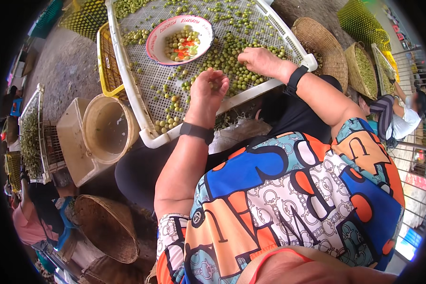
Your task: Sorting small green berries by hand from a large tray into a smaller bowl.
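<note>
Before me lies a white perforated plastic tray with a raised tubular rim, scattered with small round green and yellowish fruits. My right hand reaches in from the right, its fingertips bent down among the denser fruits; whether they pinch one is hidden. My left hand is over the tray's near part, its fingers half curled. A little green shows between the left fingers, but I cannot tell if it is held. Beyond my left hand stands an enamel basin with a red-patterned rim, holding paler yellowish fruits.
Left of the tray are a yellow plastic basket and a beige bucket. Woven baskets stand at the right, another basket at lower left. A person sits at far right; another person is at far left.
</note>
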`<state>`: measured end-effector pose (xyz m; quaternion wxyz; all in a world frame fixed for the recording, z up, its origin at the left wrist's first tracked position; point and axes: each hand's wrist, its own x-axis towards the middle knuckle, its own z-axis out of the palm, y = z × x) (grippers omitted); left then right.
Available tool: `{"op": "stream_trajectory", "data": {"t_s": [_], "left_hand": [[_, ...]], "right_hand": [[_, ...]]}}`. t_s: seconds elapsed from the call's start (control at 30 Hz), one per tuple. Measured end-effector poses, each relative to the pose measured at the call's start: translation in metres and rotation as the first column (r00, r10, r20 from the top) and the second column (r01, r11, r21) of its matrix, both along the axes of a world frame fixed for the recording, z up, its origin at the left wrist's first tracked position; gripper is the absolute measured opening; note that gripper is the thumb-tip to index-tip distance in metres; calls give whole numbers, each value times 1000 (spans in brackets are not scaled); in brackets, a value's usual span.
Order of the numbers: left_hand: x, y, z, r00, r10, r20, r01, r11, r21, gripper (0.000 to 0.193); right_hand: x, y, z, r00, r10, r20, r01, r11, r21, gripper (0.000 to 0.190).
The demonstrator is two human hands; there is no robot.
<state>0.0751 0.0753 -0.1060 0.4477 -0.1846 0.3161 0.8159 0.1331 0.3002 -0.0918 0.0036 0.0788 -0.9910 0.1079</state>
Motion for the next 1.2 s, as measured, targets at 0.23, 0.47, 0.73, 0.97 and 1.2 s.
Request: {"op": "stream_trajectory", "data": {"t_s": [0.23,0.47,0.73,0.97,1.2], "left_hand": [[6,-2,4,998,20,-61,-21,1000,-15,21],[1,-6,1,1000,-18,-1,18,999,42,27],[-1,-2,2,997,60,58,-58,998,-20,25],[0,-4,5,997,61,42,-59,997,-43,26],[1,-5,4,998,56,25,-55,998,-27,26]], "right_hand": [[-3,-17,21,959,-239,154,267,942,-203,14],[-10,-68,55,990,-26,136,102,796,-596,29],[-45,-1,6,988,-152,1,152,988,14,13],[-35,-3,15,999,48,-5,-47,984,170,14],[-30,-4,16,997,-78,-8,79,991,104,16]]}}
